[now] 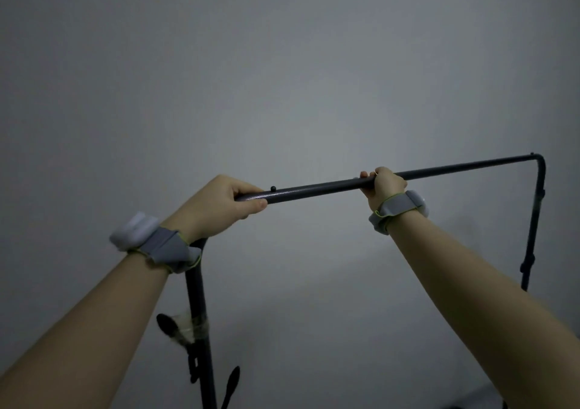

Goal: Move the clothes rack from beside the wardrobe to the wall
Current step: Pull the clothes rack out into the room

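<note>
Gripping the clothes rack (329, 186) by its top bar before the grey wall (282, 63): left hand (216, 207) fingers wrapped shut near the corner, right hand (384, 187) fingers closed mid-bar.

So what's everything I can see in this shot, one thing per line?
clothes rack: one, dark grey metal, top bar slanting across the middle, uprights dropping at both ends; no clothes seen on it
side hooks: at least two, black, low on the left upright
clear tape: one wrap, see-through, round the left upright
wall: one, plain grey-white, filling the background behind the rack
wrist bands: two, grey with a white block, one on each wrist
left hand: closed round the left end of the top bar
right hand: closed round the top bar, right of the middle
</note>
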The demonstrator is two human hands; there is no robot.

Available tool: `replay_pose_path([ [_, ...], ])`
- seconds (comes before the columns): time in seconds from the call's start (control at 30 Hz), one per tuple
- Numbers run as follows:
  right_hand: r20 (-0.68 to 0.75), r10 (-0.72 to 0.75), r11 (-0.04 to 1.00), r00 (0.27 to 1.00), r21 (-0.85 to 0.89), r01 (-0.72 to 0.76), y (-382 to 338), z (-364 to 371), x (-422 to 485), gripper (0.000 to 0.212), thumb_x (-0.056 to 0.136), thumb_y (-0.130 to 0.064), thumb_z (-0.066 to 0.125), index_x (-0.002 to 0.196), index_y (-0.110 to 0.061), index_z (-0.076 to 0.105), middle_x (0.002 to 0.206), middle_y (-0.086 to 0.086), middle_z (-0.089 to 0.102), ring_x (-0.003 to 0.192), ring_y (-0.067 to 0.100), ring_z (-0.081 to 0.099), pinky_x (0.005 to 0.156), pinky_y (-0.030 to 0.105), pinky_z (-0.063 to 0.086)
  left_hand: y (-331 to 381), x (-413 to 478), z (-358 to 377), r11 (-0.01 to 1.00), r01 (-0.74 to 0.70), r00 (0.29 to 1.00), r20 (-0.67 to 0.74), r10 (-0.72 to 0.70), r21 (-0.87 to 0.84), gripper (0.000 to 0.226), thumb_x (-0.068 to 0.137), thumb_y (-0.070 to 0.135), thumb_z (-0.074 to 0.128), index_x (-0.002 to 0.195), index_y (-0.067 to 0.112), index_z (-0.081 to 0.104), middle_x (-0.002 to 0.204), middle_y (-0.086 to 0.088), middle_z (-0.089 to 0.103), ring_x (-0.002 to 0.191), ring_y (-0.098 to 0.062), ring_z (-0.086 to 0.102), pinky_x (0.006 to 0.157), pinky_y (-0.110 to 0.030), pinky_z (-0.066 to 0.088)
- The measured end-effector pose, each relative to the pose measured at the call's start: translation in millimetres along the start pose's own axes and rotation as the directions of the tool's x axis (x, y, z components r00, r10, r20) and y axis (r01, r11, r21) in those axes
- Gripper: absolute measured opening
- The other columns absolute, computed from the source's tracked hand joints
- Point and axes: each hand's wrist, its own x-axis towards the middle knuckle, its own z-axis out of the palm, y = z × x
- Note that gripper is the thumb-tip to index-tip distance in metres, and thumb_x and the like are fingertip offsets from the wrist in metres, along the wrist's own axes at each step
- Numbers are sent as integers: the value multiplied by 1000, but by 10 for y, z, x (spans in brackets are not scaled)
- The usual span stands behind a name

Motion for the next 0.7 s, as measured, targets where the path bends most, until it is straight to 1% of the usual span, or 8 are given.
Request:
replay_pose_path([
  [0.1,-26,-21,999,999,-37,20,-122,-123,255,42,96,-5,42,136,-3,34,85,7,50,57,16,58,52,33,59,31,258,241,999,-21,999,23,21,-26,19,86,28,60,100,22,72,58,4,53,43,-1,44,46,-13,33],
  [0.23,-51,7,998,999,-58,-10,-318,-291,478,5,96,-1,38,97,-1,43,83,10,48,58,15,53,47,32,55,94,548,531,998,-48,998,48,50,-52,19,86,28,60,97,21,72,61,0,54,53,-12,46,52,-22,34],
  [0.3,-60,-12,998,998,-56,8,-377,-333,588,20,98,1,35,79,-4,40,75,10,46,57,15,49,63,34,58,102,656,622,996,-55,996,65,59,-71,16,86,28,59,95,22,72,63,-3,54,58,-18,46,56,-28,34],
  [0.4,-80,-23,996,997,-88,16,-435,-355,678,24,98,-1,36,74,-5,38,73,10,52,60,15,55,93,39,53,122,742,691,994,-75,995,61,80,-83,19,86,26,59,97,18,72,64,-3,54,56,-17,45,55,-27,33],
  [0.47,-114,-35,977,993,-215,9,-347,-315,679,19,96,-7,44,77,-4,41,71,10,60,57,16,64,95,43,52,51,798,702,992,-88,993,68,94,-94,20,86,26,58,98,17,72,66,-5,53,54,-17,42,53,-27,32],
  [0.53,-113,-56,957,992,-290,21,-216,-231,653,13,91,-9,50,100,1,47,68,12,63,42,17,69,88,49,54,14,821,712,992,-101,992,71,107,-81,20,87,27,57,96,16,71,66,-7,52,52,-17,40,52,-27,31],
  [0.6,-101,-80,959,992,-278,49,-12,-73,529,52,91,-7,52,138,-4,31,70,13,61,35,17,66,80,47,57,-83,875,709,991,-102,991,74,109,-92,22,87,27,56,95,14,72,66,-8,52,50,-17,38,52,-27,30],
  [0.7,-50,-125,978,991,-172,115,397,254,307,82,94,-4,50,153,-20,-5,77,7,55,56,16,65,80,40,57,-293,957,677,985,-120,986,105,133,-122,25,87,27,55,93,9,71,66,-10,50,52,-20,39,54,-28,31],
])
